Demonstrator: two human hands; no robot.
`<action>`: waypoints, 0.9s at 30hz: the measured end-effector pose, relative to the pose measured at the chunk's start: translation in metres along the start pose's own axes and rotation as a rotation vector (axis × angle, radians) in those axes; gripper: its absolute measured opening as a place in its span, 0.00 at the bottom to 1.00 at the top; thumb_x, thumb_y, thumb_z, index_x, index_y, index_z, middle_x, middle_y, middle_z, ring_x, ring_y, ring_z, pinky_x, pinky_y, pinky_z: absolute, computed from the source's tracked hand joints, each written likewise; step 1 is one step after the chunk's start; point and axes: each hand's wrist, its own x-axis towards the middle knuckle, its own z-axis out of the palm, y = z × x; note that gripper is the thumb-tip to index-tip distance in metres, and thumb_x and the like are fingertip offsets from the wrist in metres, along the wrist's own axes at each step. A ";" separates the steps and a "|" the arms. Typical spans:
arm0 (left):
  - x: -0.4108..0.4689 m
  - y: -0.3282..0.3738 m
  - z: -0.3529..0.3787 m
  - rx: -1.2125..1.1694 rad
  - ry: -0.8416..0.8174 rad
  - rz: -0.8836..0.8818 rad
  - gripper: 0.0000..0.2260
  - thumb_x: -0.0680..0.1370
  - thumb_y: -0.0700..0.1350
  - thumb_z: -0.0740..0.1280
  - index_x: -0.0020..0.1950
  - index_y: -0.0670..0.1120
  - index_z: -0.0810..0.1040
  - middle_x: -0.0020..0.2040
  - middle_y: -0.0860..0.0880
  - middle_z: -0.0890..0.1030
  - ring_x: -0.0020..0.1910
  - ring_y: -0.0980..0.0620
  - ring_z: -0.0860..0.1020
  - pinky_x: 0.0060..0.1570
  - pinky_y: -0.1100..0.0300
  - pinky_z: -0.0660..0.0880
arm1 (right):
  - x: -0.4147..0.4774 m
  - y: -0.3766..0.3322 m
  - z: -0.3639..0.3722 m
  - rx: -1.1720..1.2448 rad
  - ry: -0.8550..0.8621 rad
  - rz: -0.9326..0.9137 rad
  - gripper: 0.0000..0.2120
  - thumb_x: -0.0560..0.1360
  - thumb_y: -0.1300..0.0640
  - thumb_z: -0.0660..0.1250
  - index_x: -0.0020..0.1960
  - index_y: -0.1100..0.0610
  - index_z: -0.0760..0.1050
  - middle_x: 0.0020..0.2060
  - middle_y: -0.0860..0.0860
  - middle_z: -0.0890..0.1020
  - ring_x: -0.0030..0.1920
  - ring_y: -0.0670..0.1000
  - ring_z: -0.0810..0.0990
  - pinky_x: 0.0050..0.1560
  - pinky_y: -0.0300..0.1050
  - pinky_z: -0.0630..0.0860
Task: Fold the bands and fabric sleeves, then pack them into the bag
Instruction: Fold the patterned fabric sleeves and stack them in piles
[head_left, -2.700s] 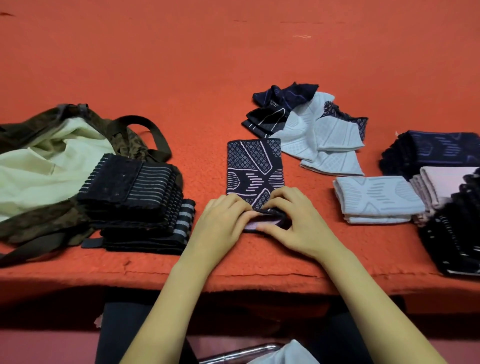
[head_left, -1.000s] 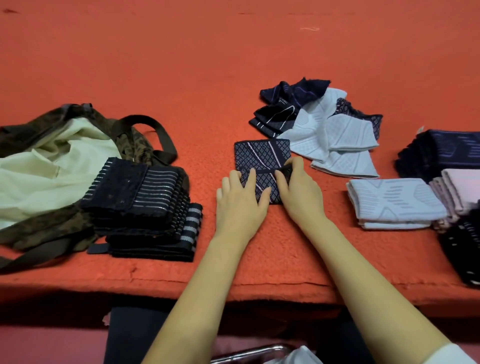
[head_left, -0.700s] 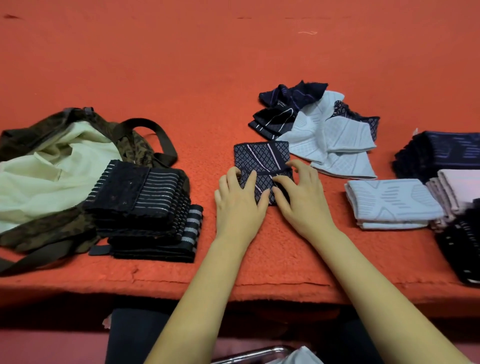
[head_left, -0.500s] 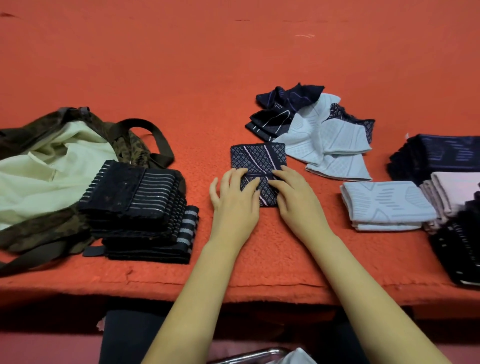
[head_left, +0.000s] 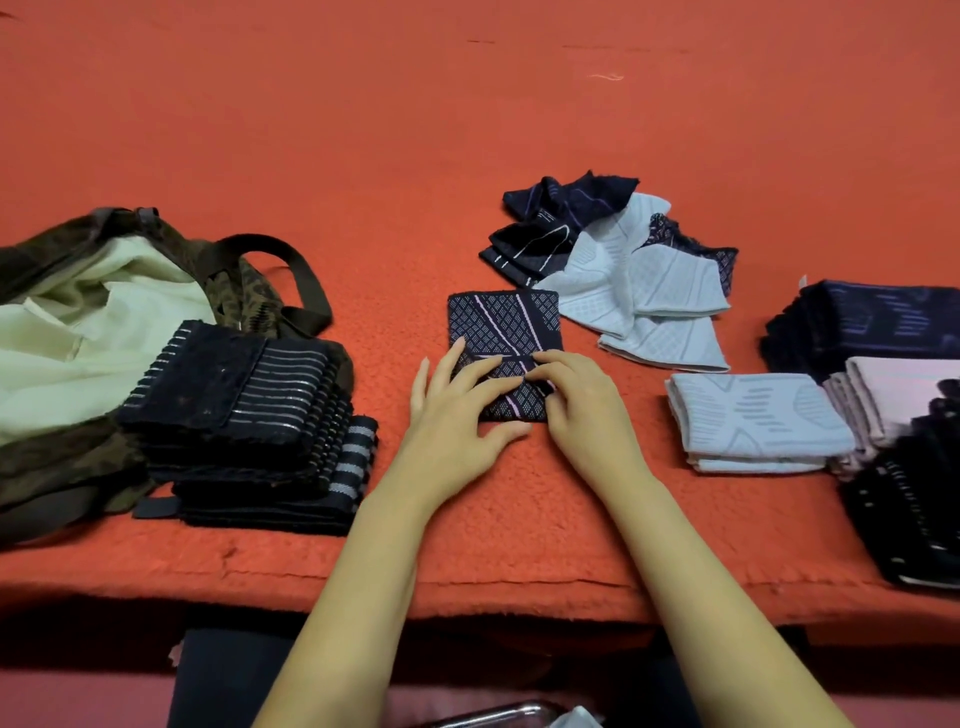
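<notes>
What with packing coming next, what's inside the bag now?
Only cream lining shows inside the bag. Its folds and the black band stack hide the rest.

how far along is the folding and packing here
Done: a stack of folded black bands by the bag, and folded pale sleeves on the right. In hand: the navy sleeve, left hand pressing it flat, right hand pinching its folded edge. Left: the loose heap behind it needs folding, and no folded piece shows inside the bag.
</notes>
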 end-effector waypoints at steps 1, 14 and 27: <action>0.000 0.000 0.000 0.005 -0.020 -0.007 0.19 0.75 0.56 0.67 0.66 0.58 0.73 0.71 0.58 0.68 0.76 0.53 0.50 0.72 0.51 0.37 | 0.000 0.000 0.000 0.017 0.002 0.013 0.17 0.67 0.63 0.57 0.51 0.58 0.80 0.57 0.52 0.79 0.60 0.55 0.75 0.59 0.57 0.72; 0.002 0.010 -0.004 -0.081 0.204 -0.019 0.16 0.77 0.57 0.58 0.54 0.50 0.80 0.55 0.56 0.81 0.68 0.55 0.68 0.71 0.50 0.47 | -0.001 -0.005 -0.008 0.106 0.016 0.014 0.20 0.68 0.52 0.52 0.50 0.57 0.78 0.46 0.51 0.82 0.49 0.53 0.78 0.56 0.53 0.72; -0.001 0.012 -0.009 -0.295 0.156 -0.125 0.20 0.75 0.51 0.59 0.66 0.50 0.66 0.57 0.53 0.77 0.58 0.50 0.75 0.63 0.44 0.66 | -0.005 0.000 -0.011 0.368 0.166 0.234 0.12 0.75 0.53 0.58 0.57 0.45 0.68 0.39 0.48 0.82 0.39 0.49 0.80 0.46 0.51 0.75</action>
